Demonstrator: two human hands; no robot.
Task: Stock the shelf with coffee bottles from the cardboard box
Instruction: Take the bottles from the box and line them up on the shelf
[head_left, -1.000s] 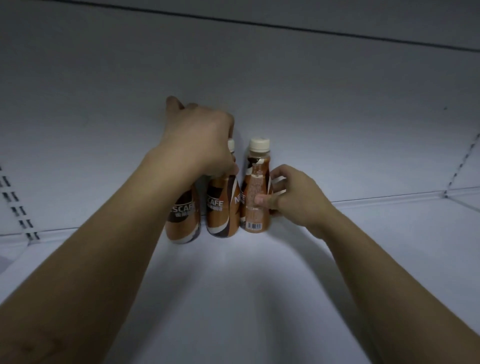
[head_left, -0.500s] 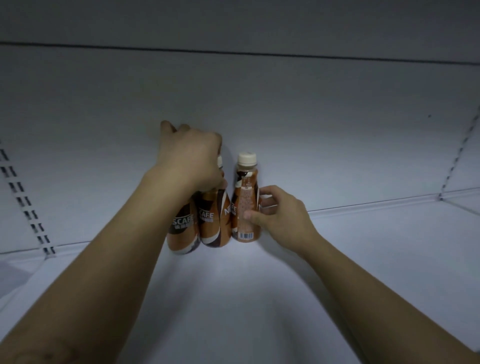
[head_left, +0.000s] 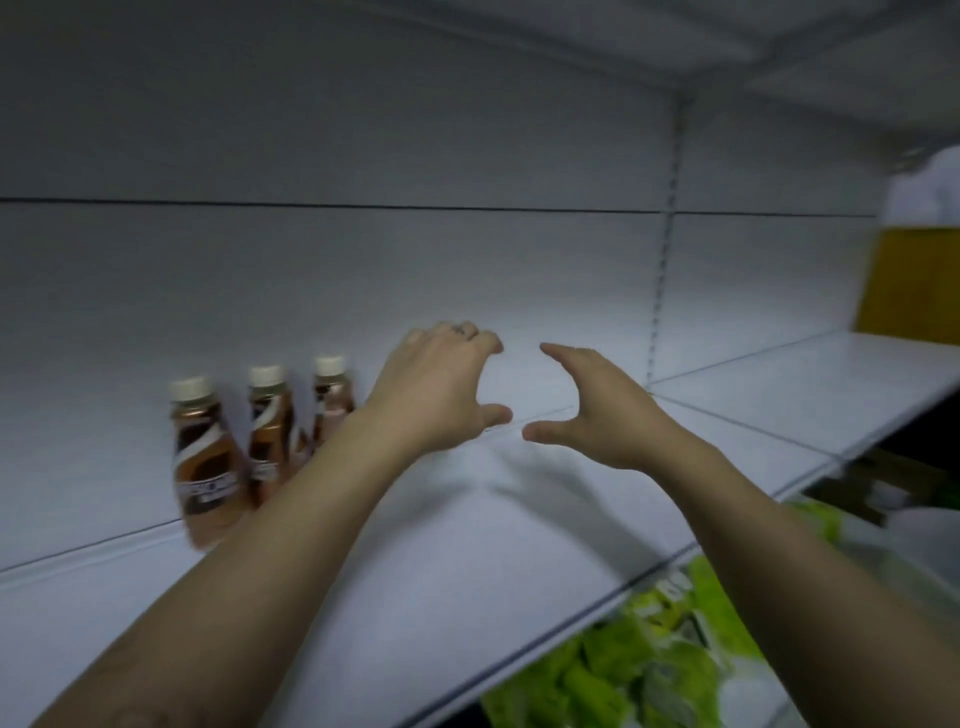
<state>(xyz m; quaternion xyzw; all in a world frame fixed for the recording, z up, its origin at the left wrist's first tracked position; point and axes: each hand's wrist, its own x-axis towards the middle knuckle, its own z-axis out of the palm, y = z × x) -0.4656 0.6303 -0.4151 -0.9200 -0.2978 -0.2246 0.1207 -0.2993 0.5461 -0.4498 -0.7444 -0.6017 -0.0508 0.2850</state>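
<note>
Three brown coffee bottles with cream caps stand in a row against the back wall of the white shelf (head_left: 467, 545): the left bottle (head_left: 205, 457), the middle bottle (head_left: 267, 426) and the right bottle (head_left: 330, 405), partly hidden by my left forearm. My left hand (head_left: 441, 395) hovers to the right of them, fingers spread, holding nothing. My right hand (head_left: 592, 410) faces it a short gap away, also open and empty. The cardboard box is not in view.
Green packets (head_left: 639, 670) lie on the level below the shelf's front edge. A yellow object (head_left: 909, 286) stands at the far right. A slotted upright (head_left: 662, 291) runs down the back wall. The shelf surface stretches bare to the right.
Both hands have let go of the bottles and pulled away to the right. The view has swung right, so the bottles now sit at the left.
</note>
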